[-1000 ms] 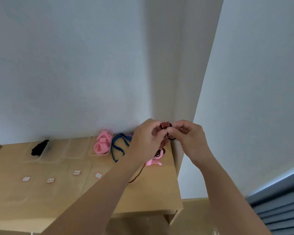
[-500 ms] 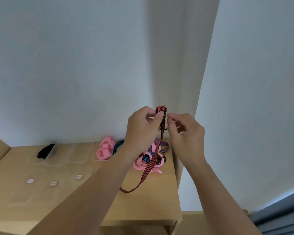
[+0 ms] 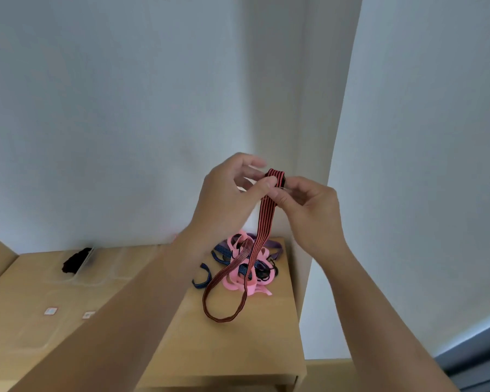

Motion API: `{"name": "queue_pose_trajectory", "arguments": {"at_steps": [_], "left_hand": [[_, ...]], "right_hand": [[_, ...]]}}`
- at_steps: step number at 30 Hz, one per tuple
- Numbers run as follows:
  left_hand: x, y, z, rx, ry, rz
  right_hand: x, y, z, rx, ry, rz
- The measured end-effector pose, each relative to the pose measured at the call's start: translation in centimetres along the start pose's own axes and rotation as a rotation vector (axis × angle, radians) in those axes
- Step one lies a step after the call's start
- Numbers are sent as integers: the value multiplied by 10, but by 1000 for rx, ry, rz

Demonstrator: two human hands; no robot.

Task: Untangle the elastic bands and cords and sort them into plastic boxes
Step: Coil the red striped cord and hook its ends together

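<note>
both hands sit higher than half a second ago. the striped band (image 3: 266, 219) is now lifted well above the tangle (image 3: 246, 278), with more of its loop drawn out.

left hand (image 3: 227, 199) pinches the band's folded top with its thumb, other fingers spread loose. right hand (image 3: 309, 205) pinches the same fold from the other side, fingers curled. the band hangs from the hands down over the tangle, its lower loop in front. whether it touches the table (image 3: 238, 349): cannot tell.

progress, judged: early. one black item (image 3: 74, 260) lies in a plastic box (image 3: 108, 267) far left of the tangle. pink, blue, purple and black pieces remain knotted.

unclear: whether the band is fully free. box outlines are faint. the left forearm hides whatever lies just left of the tangle.
</note>
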State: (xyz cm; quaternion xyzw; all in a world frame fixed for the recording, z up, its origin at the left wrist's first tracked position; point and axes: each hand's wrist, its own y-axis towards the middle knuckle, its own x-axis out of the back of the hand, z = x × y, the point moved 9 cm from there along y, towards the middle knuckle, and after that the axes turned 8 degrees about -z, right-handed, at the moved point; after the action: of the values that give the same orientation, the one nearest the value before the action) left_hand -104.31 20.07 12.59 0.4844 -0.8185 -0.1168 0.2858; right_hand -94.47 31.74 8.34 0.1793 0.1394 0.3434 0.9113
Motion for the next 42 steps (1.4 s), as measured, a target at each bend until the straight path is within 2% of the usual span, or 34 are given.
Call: {"name": "queue_pose_trajectory", "arguments": {"at_steps": [2,5,12,17,24,30,37,42], "left_hand": [[3,8,-4,-16,-11,76],[4,15,-5,-15,-39,149],[32,26,26,159,-191,-17],[41,34,51,256,-268,5],[73,53,75,255,-309,50],[93,73,94,236,-350,131],[97,88,106,126,-382,299],[93,95,134,131,-346,326]], "right_hand": [[-6,3,4,-24,26,65],[-10,4,-1,-77,45,52],[-36,-10,-24,-162,-75,67],[-62,-15,-38,-197,-117,53],[-104,-8,-42,-155,-156,-6],[-130,6,-52,-189,-143,-44],[-154,34,-27,-31,-235,-37],[-159,43,-33,-89,-162,-100]]}}
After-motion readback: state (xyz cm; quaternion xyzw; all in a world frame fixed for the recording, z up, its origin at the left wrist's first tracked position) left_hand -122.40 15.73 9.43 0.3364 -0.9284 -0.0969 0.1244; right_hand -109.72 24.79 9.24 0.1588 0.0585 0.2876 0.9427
